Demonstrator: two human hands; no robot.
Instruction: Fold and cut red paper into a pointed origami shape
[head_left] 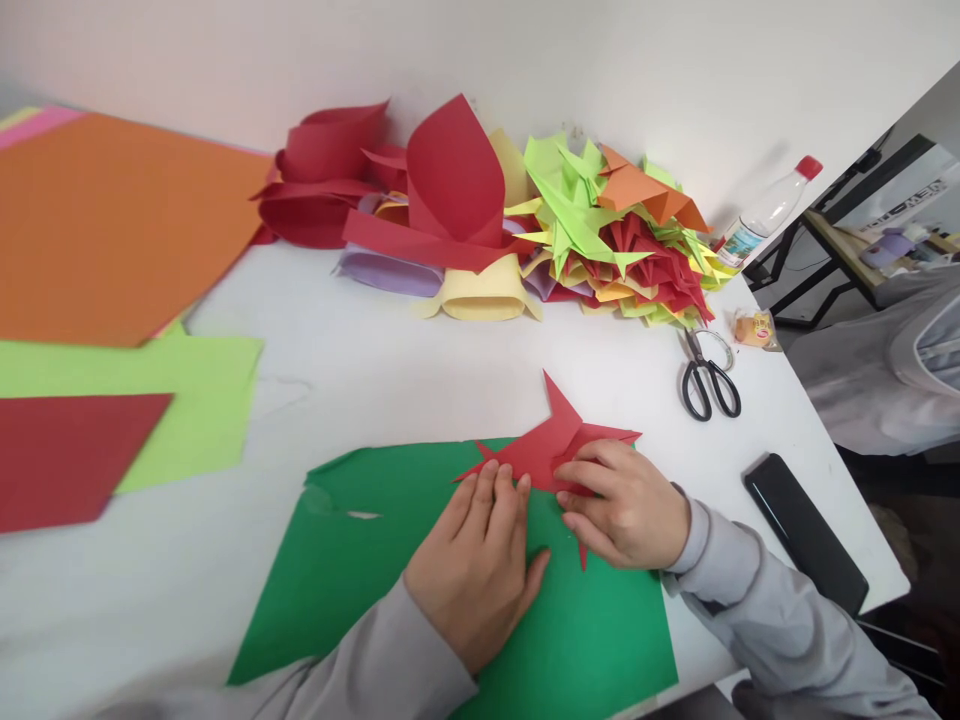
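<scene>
Head view, red paper [546, 440], under fingertips [490, 470]

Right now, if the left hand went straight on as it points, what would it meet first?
Probably the red folded paper: the left hand appears to rest at its near edge.

Identifiable as a paper-craft work area. Indicated by red folded paper [546, 445], orange sheet [120, 230], heap of folded shapes [660, 255] and scissors [696, 350] on white table [375, 375].
</scene>
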